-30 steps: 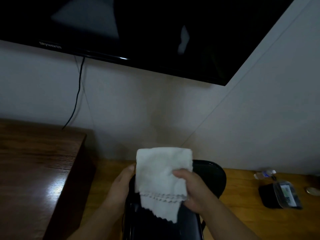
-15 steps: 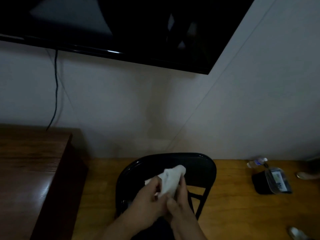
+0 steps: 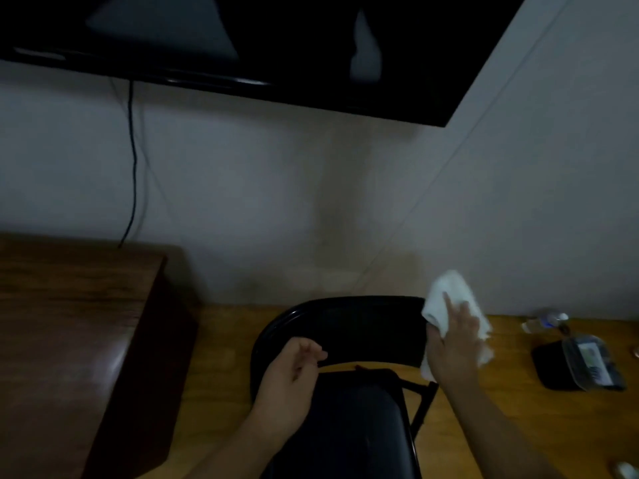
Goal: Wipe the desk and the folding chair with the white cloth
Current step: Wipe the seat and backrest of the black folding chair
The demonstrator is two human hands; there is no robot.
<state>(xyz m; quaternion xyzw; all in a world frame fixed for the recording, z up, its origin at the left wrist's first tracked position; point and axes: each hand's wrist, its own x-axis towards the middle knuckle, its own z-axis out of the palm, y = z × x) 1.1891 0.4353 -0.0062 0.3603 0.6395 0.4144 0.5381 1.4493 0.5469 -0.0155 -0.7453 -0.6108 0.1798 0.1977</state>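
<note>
The white cloth [image 3: 449,316] is soft and bunched into a loose wad, pressed against the right end of the folding chair's [image 3: 349,326] backrest. The right hand [image 3: 453,344] lies over it with the forefinger stretched upward and the other fingers curled round the fabric, so its grip is clenched on the cloth; folds spill out below and to the right of the palm. The chair is black and glossy, its backrest a broad curved band with rounded corners, its seat a padded dark cushion lower in view, with thin metal struts showing at the right side. The left hand [image 3: 290,385] hovers at the backrest's lower left edge, fingers loosely bent; whether it touches the rim cannot be told, and its grip holds nothing.

To the left stands the desk [image 3: 69,323], a dark brown wooden surface with visible grain and a polished sheen. The floor [image 3: 221,344] is yellowish wood. Above, a black flat television [image 3: 276,46] hangs on the pale wall, and a thin black cable [image 3: 133,160] drops from it to behind the desk.

On the floor at the right lies a clear plastic container [image 3: 587,361] on top of a flat black object [image 3: 553,368]; its contents are too blurred to tell. Just beyond it lies a small clear bottle [image 3: 544,321] on its side.
</note>
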